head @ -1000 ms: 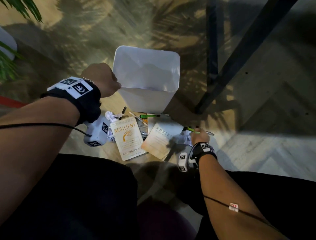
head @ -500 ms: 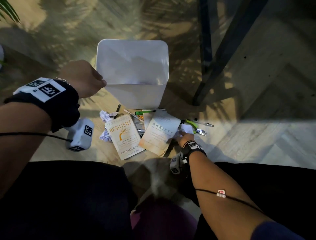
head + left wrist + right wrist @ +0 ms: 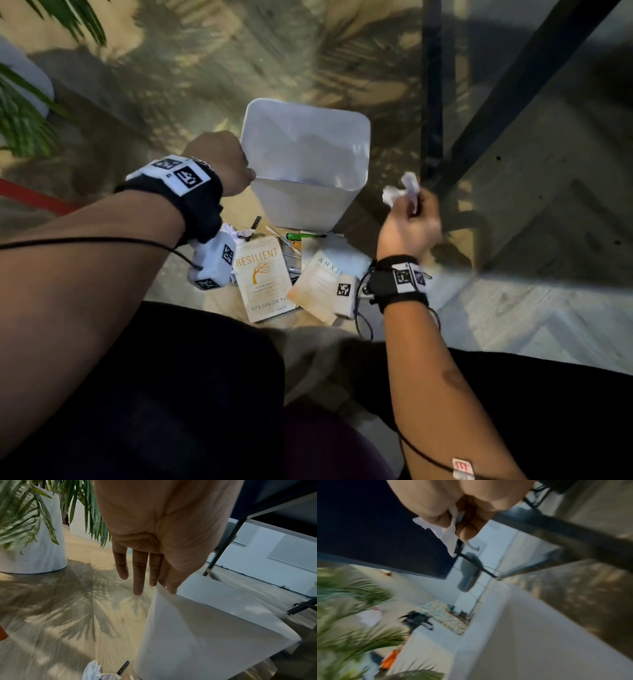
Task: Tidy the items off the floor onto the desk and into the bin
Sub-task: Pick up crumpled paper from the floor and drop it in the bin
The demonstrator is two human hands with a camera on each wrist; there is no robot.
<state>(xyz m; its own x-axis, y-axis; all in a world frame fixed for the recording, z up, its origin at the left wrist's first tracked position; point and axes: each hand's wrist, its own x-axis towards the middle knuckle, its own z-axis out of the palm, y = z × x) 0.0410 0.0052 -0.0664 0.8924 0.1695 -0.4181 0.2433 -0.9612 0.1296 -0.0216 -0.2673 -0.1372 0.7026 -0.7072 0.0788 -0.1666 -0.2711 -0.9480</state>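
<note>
White bin (image 3: 301, 202) — crumpled paper (image 3: 402, 192) in right hand (image 3: 409, 229) beside it

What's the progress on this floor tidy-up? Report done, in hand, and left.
Done: little that shows; the white bin may already hold some paper, hard to tell. In hand: the right hand grips a crumpled paper raised beside the bin, while the left hand holds the bin's rim. Left: two books, a green pen, other pens and another paper wad still lie on the floor.
</note>
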